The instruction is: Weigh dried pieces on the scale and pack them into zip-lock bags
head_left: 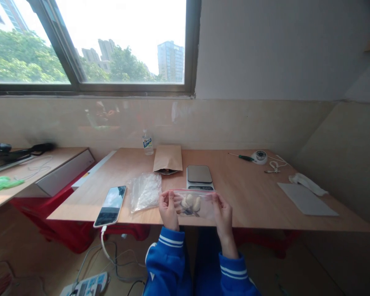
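Note:
Both my hands hold a small clear zip bag [206, 209] with a pinkish-red seal along its top edge. Several pale, rounded pieces and some darker bits show through the plastic; I cannot tell what they are. My left hand [169, 209] pinches the bag's left top corner, while my right hand [222, 211] grips the right one. Just behind the bag sits a digital kitchen scale [200, 174] with a bare metal plate, its display partly covered by the bag's top. To the left lies a stack of clear plastic bags [146, 192], close to my left hand.
A brown paper pouch [168, 159] and a bottle [147, 142] stand toward the back. A phone [110, 206] on a charging cable overhangs the front left edge. Screwdriver [245, 157], white dome camera [260, 157], white sheet [307, 199] and crumpled tissue [308, 183] lie at right.

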Motion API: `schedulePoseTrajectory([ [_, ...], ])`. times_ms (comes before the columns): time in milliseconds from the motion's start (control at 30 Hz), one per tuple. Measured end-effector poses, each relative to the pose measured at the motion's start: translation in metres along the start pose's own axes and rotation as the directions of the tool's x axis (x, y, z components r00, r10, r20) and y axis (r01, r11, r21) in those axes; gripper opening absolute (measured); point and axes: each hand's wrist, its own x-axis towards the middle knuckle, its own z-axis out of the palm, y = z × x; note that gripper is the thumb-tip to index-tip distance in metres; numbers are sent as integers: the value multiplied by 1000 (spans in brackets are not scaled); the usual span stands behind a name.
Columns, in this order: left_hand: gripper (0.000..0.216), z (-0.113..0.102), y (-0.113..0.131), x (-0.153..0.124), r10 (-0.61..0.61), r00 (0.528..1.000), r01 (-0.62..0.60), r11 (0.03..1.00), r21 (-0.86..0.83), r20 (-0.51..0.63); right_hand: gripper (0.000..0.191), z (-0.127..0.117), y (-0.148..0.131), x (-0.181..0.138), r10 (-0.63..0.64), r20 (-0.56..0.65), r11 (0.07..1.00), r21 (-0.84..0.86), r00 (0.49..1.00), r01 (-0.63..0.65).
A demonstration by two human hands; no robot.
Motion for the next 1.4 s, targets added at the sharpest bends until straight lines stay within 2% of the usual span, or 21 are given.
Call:
schedulePoseTrajectory([
  [133, 42, 6, -6, 1, -20, 1000, 20, 998, 62, -3, 48, 3, 9, 3, 25, -69, 999, 31, 997, -23],
  [267, 46, 2, -17, 11, -85, 996, 83, 995, 61, 38, 51, -2, 22, 8, 97, 32, 994, 51, 995, -99],
  [367, 51, -8, -27, 19, -110, 992, 106, 992, 75, 54, 51, -7, 34, 10, 166, 64, 983, 73, 984, -170],
  [567, 48, -24, -38, 29, -55, 991, 33, 984, 173, 125, 45, -7, 44, 8, 220, 160, 953, 174, 962, -247],
  [700, 46, -26, -35, 31, -56, 988, 27, 981, 193, 147, 43, -4, 43, 10, 222, 97, 942, 237, 970, -240],
  [867, 43, -34, -28, 36, -20, 981, -40, 952, 303, 193, 43, -8, 44, 12, 212, 14, 958, 195, 977, -211],
  [1033, 37, -37, -26, 36, 37, 976, -121, 911, 393, 215, 40, -13, 46, 12, 172, 65, 966, 186, 983, -181],
  [1200, 40, -33, -26, 33, 40, 983, -101, 932, 347, 180, 38, -7, 45, 12, 125, 25, 974, 185, 992, -127],
  [1400, 40, -38, -21, 34, 27, 987, -78, 944, 322, 160, 44, -2, 42, 12, 99, -7, 994, 43, 995, -99],
])
